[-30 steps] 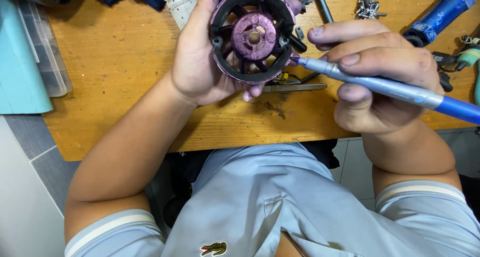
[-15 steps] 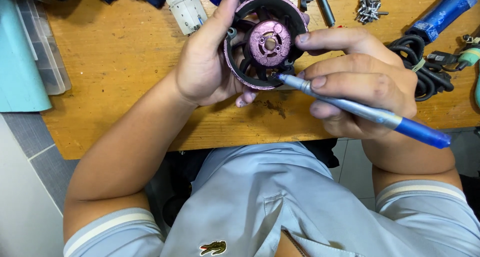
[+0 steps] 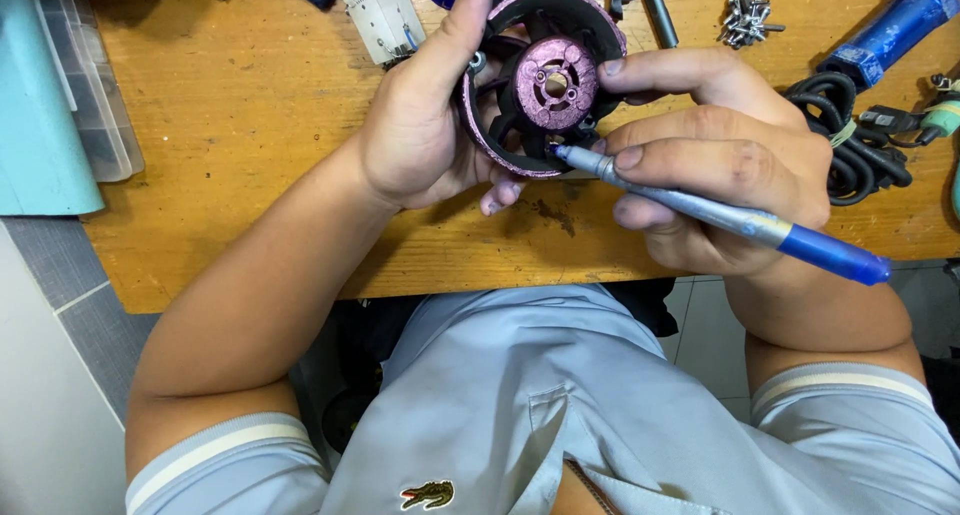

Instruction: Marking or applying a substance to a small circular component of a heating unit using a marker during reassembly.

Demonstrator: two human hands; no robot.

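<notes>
Head view: left hand grips the fan housing tilted up for access; right hand clasps a screwdriver, tip beside its hub.

You see a black fan wheel with a speckled purple hub and rim, to its right a silver pen-shaped tool with a blue end, above a coiled black cable and blue handle, all on a brown wooden table.

Wooden workbench, grey tiled floor
</notes>
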